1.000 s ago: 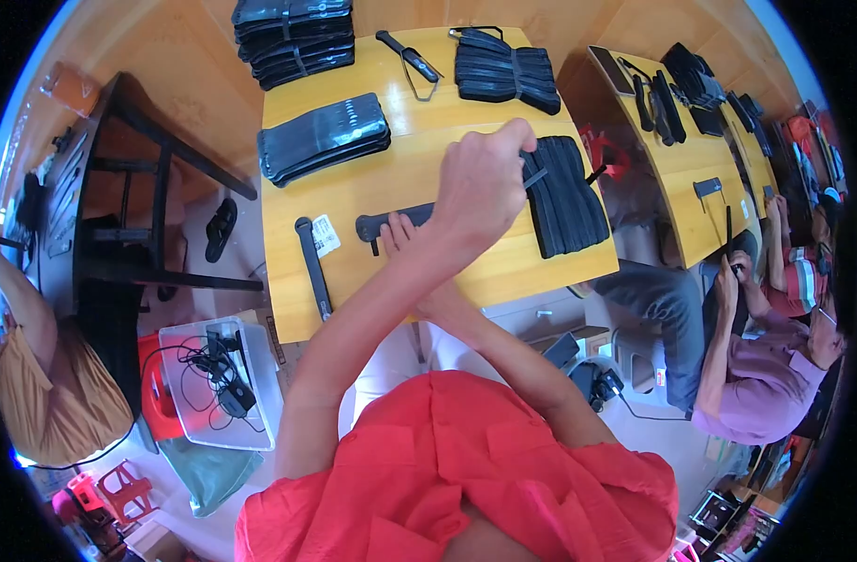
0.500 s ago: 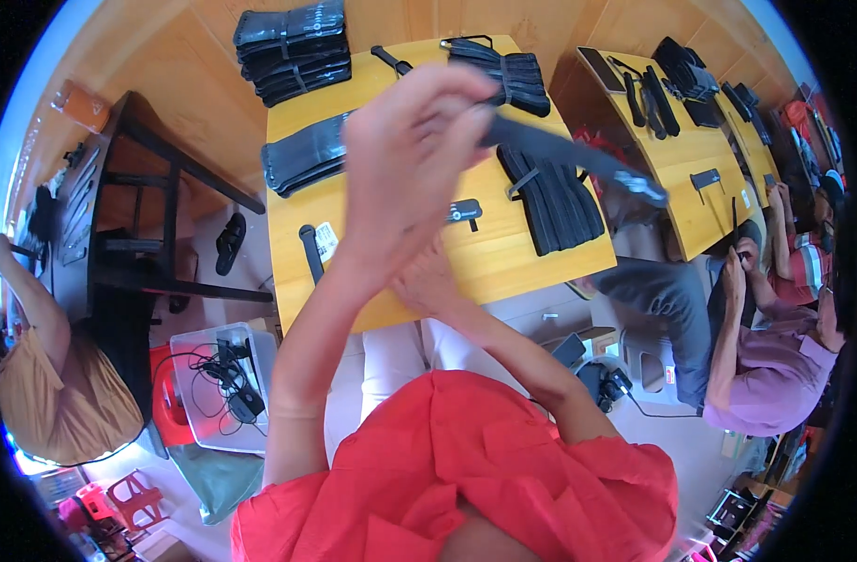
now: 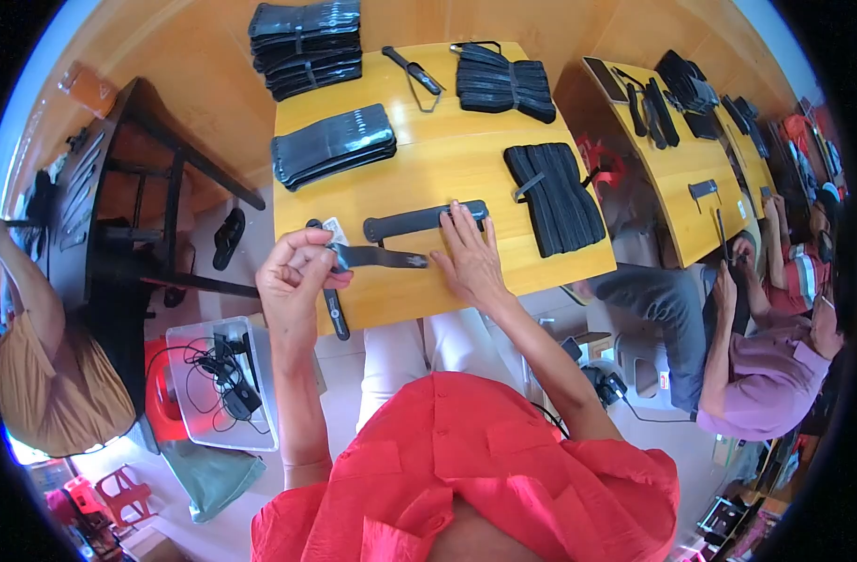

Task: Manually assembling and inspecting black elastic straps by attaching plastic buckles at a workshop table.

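My left hand (image 3: 297,272) pinches one end of a short black strap (image 3: 386,258) above the front left of the yellow table. The strap points right, toward my other hand. My right hand (image 3: 473,260) lies flat, fingers stretched, on the right end of a long flat black strap (image 3: 400,223) on the table. Under my left hand, another narrow black strap (image 3: 336,317) reaches over the table's front edge; the hand partly hides it. Beside it lies a small white label (image 3: 336,229).
Stacks of black straps (image 3: 307,51), a flat black pile (image 3: 333,145) and tied black bundles (image 3: 555,201), (image 3: 505,84) occupy the yellow table (image 3: 447,169). A clear bin of cables (image 3: 222,384) stands on the floor at left. Co-workers (image 3: 766,356) sit at right.
My left hand has swung from above the table's middle down to the front left with the short strap. My right hand has moved up and spread over the long strap.
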The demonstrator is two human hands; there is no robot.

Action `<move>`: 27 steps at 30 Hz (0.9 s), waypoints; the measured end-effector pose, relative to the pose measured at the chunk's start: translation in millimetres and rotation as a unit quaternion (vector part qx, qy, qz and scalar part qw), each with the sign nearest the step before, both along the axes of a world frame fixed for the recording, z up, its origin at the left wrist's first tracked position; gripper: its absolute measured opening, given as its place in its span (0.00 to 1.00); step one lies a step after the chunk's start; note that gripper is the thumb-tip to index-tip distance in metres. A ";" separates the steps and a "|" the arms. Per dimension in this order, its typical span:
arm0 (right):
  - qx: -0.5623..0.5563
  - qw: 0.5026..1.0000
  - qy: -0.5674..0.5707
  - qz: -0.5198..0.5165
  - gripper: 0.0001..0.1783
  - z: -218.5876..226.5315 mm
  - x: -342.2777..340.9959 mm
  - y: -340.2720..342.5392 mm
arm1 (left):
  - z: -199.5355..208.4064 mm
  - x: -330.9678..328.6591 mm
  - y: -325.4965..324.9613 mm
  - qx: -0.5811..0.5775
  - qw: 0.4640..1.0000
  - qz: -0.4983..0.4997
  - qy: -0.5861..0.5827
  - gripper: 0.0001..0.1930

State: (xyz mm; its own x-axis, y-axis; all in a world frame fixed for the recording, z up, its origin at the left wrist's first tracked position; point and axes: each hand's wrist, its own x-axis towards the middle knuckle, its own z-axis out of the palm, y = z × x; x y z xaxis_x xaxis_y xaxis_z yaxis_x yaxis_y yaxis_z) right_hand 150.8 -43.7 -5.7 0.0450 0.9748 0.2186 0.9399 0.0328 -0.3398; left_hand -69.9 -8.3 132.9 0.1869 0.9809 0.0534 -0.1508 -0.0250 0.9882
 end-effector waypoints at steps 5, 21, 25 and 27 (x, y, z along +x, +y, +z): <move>-0.140 0.762 0.625 0.097 0.24 26.5 -7.5 -13.1 | -4.1 0.0 -23.1 -0.044 0.996 -0.081 -0.016 0.09; -0.304 0.716 0.627 0.049 0.12 46.2 73.4 -40.7 | -69.1 -16.7 -23.6 -0.183 0.981 -0.069 0.008 0.10; -0.247 0.761 0.600 -0.015 0.09 33.4 80.1 -37.2 | -82.5 -3.6 -12.9 -0.192 0.980 -0.051 0.016 0.09; -0.156 0.795 0.583 -0.051 0.08 21.6 81.6 -33.2 | -90.2 3.6 -7.3 -0.189 0.981 -0.037 0.021 0.08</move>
